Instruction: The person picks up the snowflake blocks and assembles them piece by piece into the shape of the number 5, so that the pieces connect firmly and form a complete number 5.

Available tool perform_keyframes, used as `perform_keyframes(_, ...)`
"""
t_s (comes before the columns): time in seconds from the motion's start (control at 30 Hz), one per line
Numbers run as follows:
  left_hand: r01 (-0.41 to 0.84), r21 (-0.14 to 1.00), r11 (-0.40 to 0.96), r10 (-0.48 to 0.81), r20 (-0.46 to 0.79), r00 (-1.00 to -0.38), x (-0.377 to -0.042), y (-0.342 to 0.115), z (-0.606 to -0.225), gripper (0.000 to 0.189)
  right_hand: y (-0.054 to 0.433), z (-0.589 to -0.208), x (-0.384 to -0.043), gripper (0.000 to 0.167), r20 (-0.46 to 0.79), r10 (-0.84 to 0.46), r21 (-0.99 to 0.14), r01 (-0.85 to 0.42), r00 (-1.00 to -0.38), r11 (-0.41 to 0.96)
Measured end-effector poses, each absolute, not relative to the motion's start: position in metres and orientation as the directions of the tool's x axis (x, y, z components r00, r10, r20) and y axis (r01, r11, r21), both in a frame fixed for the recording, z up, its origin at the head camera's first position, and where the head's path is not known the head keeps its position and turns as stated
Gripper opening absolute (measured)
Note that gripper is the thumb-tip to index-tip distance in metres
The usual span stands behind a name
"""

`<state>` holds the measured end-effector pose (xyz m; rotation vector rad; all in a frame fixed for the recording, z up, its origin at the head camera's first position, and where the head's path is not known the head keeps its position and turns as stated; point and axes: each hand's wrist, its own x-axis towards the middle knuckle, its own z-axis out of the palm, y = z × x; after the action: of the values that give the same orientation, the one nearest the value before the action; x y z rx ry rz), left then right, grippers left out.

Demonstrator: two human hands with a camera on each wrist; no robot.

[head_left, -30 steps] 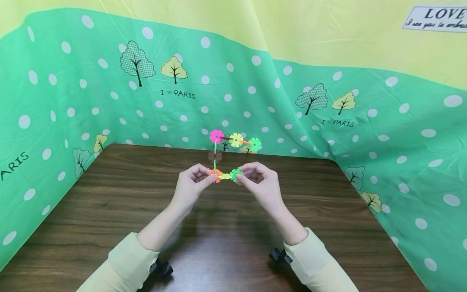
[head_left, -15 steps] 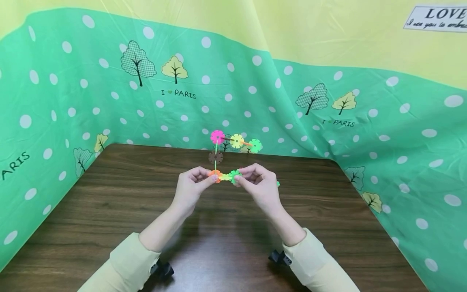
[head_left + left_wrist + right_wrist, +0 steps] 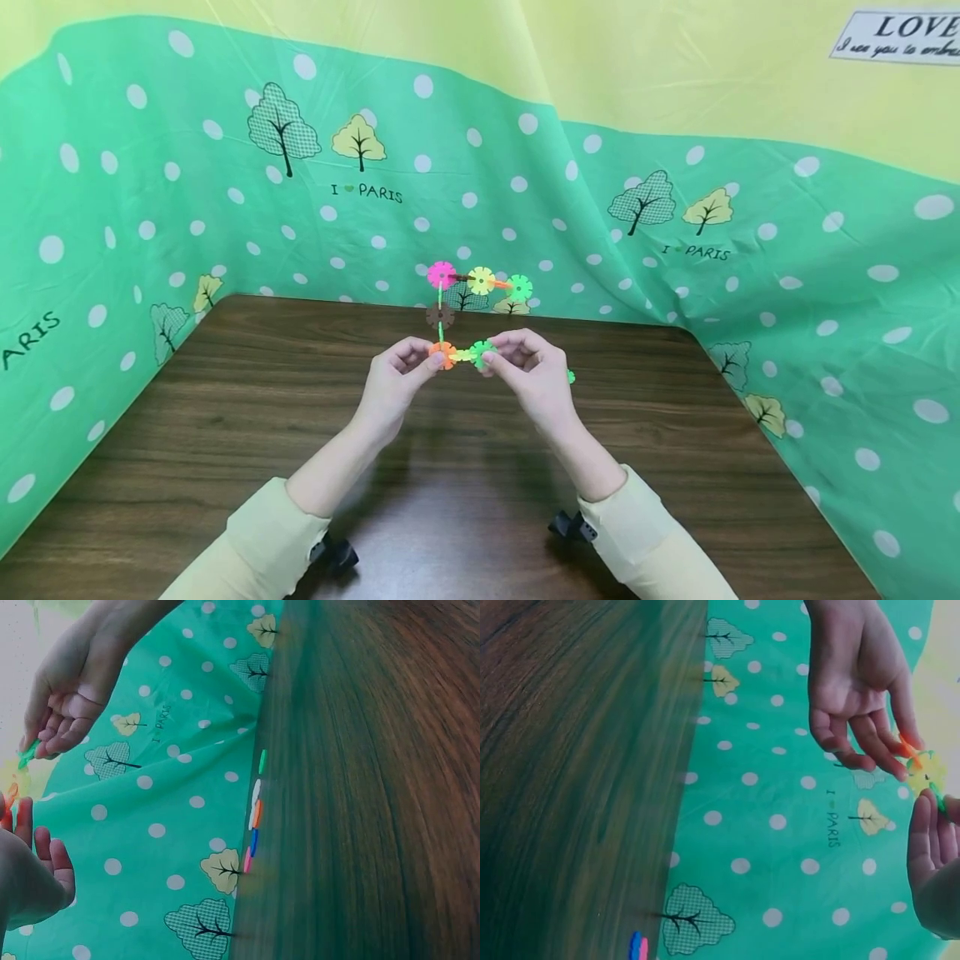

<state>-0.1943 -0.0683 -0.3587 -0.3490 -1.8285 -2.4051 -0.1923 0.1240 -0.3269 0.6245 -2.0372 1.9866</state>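
Raised above the table is a chain of slotted plastic snowflake discs, held by both hands. My left hand pinches the orange disc at its lower left. My right hand pinches the green disc at its lower right. An edge-on yellow disc joins these two. From the orange disc the chain climbs through a brown disc to a pink disc. There it turns right through a yellow disc to another green disc. Fingers partly cover both held discs.
On the dark wooden table, several loose discs lie in a row, among them a green disc, an orange disc and a blue disc. A green polka-dot cloth hangs behind and along the sides.
The chain has risen slightly, and its top has shifted a little left. My right hand has moved slightly left and up, and a green disc edge now shows beyond it.
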Motion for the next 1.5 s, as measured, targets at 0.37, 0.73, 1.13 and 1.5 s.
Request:
perform_keyframes(0.37, 0.187, 0.948, -0.259, 0.062, 0.21, -0.976, -0.189, -0.053, -0.355, 0.028, 0.12, -0.327, -0.195, 0.024, 0.419, -0.09, -0.906, -0.411, -0.904, -0.099)
perform_keyframes(0.73, 0.164, 0.929, -0.33, -0.045, 0.158, -0.986, -0.19, -0.039, -0.355, 0.026, 0.112, -0.325, -0.195, 0.021, 0.423, -0.001, -0.906, -0.423, -0.906, -0.001)
perform_keyframes(1.13, 0.155, 0.899, -0.409, -0.107, 0.122, -0.987, -0.19, -0.036, -0.354, 0.024, 0.114, -0.324, -0.196, 0.022, 0.424, -0.061, -0.905, -0.425, -0.904, 0.004)
perform_keyframes(1.5, 0.176, 0.902, -0.395, -0.113, 0.143, -0.983, -0.19, -0.045, -0.358, 0.009, 0.154, -0.308, -0.195, 0.021, 0.379, -0.127, -0.829, -0.398, -0.917, 0.393)
